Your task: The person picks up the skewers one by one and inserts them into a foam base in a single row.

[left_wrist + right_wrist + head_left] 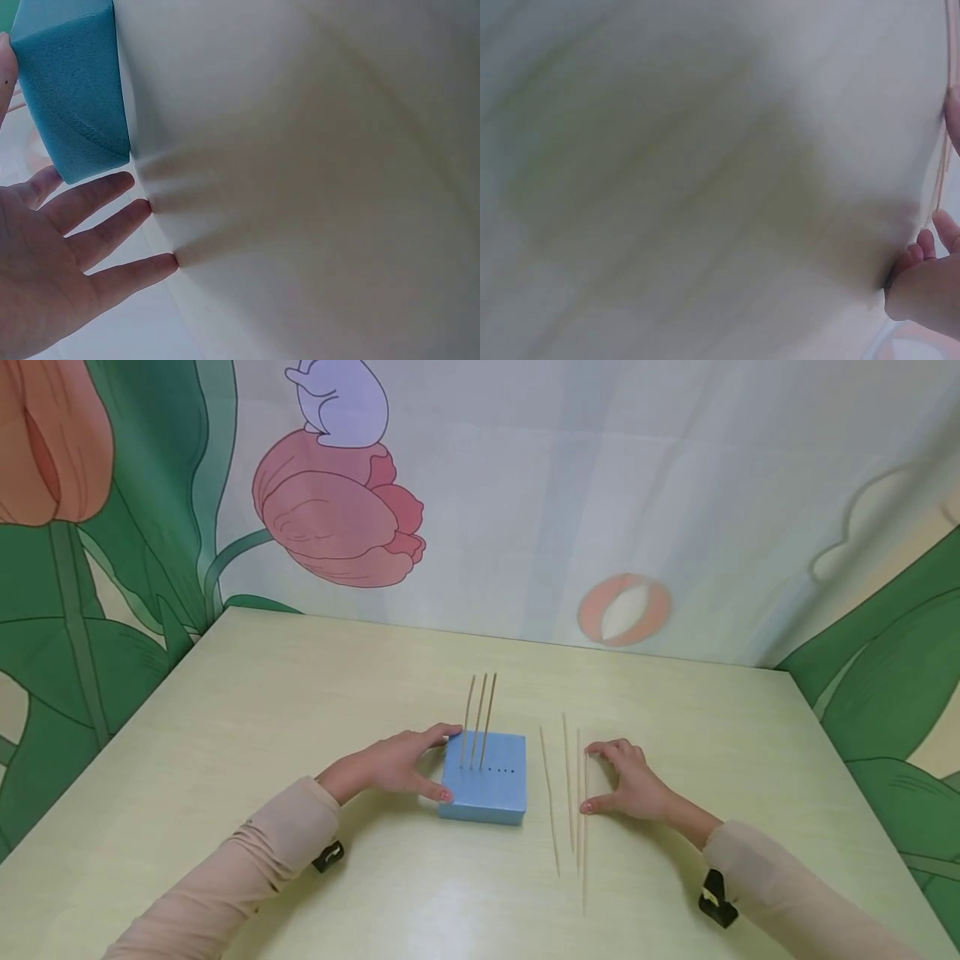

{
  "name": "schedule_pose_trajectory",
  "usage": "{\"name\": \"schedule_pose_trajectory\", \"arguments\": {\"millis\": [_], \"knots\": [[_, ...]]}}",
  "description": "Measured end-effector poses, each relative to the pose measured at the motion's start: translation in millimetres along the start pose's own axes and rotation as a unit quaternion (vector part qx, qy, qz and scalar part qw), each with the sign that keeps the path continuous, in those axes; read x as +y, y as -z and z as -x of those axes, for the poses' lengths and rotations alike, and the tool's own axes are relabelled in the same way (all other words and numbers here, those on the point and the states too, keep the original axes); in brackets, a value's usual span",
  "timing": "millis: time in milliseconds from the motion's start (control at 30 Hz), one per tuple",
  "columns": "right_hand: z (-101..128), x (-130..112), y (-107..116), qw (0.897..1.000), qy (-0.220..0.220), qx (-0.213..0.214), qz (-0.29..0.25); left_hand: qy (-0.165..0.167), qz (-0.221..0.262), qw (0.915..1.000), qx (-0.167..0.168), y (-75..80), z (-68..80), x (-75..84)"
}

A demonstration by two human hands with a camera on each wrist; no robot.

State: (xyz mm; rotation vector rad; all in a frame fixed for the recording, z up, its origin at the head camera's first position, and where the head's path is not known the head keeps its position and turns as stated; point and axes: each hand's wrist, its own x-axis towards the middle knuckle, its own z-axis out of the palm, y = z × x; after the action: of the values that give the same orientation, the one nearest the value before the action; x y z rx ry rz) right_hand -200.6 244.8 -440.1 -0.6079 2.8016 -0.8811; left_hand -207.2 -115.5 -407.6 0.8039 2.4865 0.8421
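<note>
A blue foam block (495,785) lies at the table's middle with three thin wooden sticks (478,718) standing upright in a row of holes; more holes run to their right. My left hand (448,762) rests against the block's left side, index finger along the far corner and thumb at the near corner. In the left wrist view its fingers (112,225) are straight and spread, tips on the table beside the block (75,90). Several loose sticks (567,785) lie flat right of the block. My right hand (590,779) touches the rightmost one with fingertips and thumb.
The pale green table (300,693) is bounded by a flower-printed curtain (337,518) at the back and both sides. In the right wrist view a stick (939,172) lies by the fingertips (926,247); the rest is blurred tabletop.
</note>
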Motion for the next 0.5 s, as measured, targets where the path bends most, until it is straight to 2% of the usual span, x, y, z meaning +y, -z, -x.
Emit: {"name": "schedule_pose_trajectory", "arguments": {"millis": [333,400,500], "knots": [[-1.0,-5.9,7.9,0.998,-0.017,0.019,-0.06,-0.007,0.007,0.9999,-0.005,-0.3,-0.4,0.0],[-2.0,-7.2,11.2,0.996,-0.017,0.018,-0.09,-0.006,0.01,0.9999,-0.005,-0.1,0.0,0.6],[-2.5,-9.5,16.6,0.986,-0.022,0.001,-0.166,-0.005,0.012,0.9999,-0.003,0.5,0.5,1.6]]}}
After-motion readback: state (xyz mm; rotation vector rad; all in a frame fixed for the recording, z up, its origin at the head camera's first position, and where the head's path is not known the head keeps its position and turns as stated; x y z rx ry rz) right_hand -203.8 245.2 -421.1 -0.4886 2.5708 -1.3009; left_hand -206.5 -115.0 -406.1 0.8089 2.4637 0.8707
